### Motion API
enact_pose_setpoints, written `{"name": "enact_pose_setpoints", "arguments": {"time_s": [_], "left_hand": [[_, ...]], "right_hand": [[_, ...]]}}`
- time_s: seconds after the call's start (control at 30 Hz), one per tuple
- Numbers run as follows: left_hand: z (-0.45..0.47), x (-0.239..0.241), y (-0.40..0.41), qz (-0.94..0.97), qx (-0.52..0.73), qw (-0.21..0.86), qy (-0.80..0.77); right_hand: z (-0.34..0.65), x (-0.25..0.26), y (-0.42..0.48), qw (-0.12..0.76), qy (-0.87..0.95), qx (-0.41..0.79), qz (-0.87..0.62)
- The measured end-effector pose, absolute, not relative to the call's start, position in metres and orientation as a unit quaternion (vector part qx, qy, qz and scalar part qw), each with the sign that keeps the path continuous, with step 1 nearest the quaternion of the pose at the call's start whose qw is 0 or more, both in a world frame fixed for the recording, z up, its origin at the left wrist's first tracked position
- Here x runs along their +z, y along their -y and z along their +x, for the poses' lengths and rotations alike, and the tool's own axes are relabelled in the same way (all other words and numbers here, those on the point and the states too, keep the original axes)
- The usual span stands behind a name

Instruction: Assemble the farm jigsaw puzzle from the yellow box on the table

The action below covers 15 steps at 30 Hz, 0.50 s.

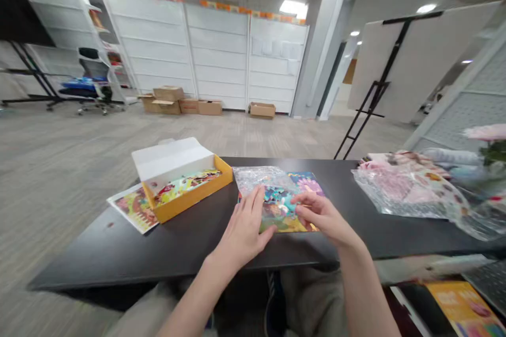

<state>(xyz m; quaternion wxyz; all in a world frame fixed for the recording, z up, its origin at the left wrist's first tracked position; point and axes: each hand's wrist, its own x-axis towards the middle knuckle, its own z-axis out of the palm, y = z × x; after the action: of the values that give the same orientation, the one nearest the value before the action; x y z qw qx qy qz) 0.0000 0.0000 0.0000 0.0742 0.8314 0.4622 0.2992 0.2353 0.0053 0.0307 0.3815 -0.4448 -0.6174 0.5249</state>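
Nearest us, at the bottom edge, we see a dark shoe [275, 305] in the shade under the table [190, 255], and at lower right an orange printed booklet [464, 295], cut off by the frame. Above them, the left hand [247, 229] lies with its grip open, fingers long and straight, covering the left side of a glossy, many-coloured picture sheet [281, 210], which rests on the table before us. The right hand [322, 216] curves over the sheet's right side, thumb and forefinger close together; we cannot tell whether its grip pinches anything. Crinkled clear plastic [256, 175] veils the sheet's upper left. To the left we find a yellow box [193, 196], its white lid raised, its printed contents hard to make out, overlapping a flat illustrated card [134, 208]. To the right, shiny transparent wrapping [395, 195] holds soft pink material, blurring toward the edge. Beyond, we see mottled carpet [276, 137], brown cardboard boxes [168, 96] and ribbed white panels [217, 58].
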Motion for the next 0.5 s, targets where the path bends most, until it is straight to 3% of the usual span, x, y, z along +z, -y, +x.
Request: {"name": "enact_pose_setpoints", "arguments": {"time_s": [0.27,0.5], "left_hand": [[0.0,-0.003,-0.001,0.842,0.321,0.069,-0.428],[-0.003,-0.004,-0.005,0.831,0.312,0.068,-0.454]], "right_hand": [[0.197,-0.001,-0.028,0.408,0.675,0.433,-0.436],[0.21,0.008,-0.022,0.483,0.643,0.402,-0.438]]}}
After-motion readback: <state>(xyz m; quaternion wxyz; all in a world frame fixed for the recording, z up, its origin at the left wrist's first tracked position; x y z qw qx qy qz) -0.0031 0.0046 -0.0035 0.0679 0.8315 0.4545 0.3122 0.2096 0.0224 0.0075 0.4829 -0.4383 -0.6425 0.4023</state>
